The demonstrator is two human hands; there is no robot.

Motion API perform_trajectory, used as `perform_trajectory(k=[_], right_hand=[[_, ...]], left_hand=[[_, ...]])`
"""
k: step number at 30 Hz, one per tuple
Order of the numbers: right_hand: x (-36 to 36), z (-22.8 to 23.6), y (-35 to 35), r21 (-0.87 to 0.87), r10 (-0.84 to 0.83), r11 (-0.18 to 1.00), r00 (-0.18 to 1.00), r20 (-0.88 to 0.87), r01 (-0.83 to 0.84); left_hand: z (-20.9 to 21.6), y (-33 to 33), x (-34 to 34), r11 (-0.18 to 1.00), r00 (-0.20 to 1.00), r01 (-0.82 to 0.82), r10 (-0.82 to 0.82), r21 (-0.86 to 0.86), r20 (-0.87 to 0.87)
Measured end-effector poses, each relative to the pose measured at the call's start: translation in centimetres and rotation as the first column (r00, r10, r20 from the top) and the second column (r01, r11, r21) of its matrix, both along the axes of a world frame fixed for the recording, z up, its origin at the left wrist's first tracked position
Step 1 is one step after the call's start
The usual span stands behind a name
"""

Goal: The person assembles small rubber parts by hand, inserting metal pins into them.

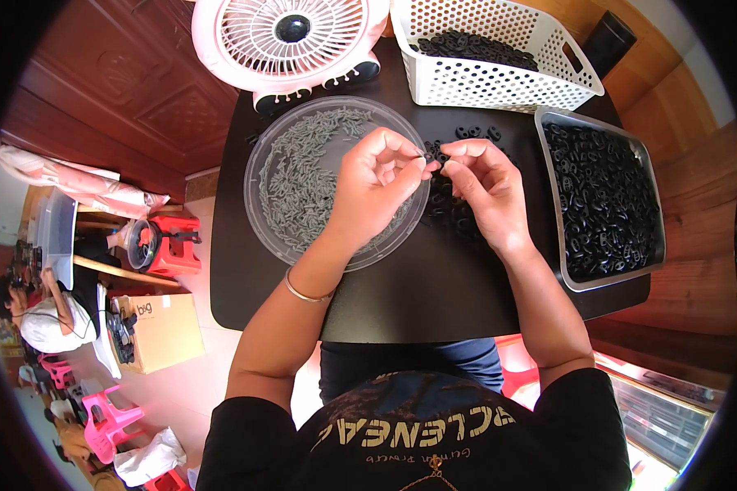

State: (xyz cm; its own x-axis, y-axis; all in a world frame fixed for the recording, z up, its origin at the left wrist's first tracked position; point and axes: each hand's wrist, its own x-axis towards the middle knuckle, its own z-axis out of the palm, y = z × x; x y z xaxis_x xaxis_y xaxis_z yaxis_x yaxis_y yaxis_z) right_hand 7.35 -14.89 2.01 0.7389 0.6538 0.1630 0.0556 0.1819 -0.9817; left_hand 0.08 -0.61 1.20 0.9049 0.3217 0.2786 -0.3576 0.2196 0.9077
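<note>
My left hand is closed in a pinch above the right side of a round clear tray holding many small grey-green rod-like pieces. Just right of that tray, my right hand also pinches, its fingertips almost meeting the left ones. Something small and dark shows between the two sets of fingertips, too small to name. Beneath and behind the hands lies a loose pile of small black plastic pieces, partly hidden by them. A few black looped pieces lie farther back.
A metal tray full of black looped pieces stands at right. Behind it is a white perforated basket with more black pieces. A pink-and-white fan stands at the back left of the dark table. Other people sit far left.
</note>
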Motion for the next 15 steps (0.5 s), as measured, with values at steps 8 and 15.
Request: perform_trajectory(k=[8,15], right_hand=[[0.67,0.45,-0.03,0.009,-0.027,1.000,0.922,0.387,0.026],[0.91,-0.32,-0.19,-0.050,-0.021,0.998,0.936,0.353,0.041]], left_hand=[[0.09,0.19,-0.13,0.990,0.989,0.103,-0.093,0.095,-0.114],[0.30,0.44,-0.18,0.991,0.982,0.117,-0.105,0.069,-0.154]])
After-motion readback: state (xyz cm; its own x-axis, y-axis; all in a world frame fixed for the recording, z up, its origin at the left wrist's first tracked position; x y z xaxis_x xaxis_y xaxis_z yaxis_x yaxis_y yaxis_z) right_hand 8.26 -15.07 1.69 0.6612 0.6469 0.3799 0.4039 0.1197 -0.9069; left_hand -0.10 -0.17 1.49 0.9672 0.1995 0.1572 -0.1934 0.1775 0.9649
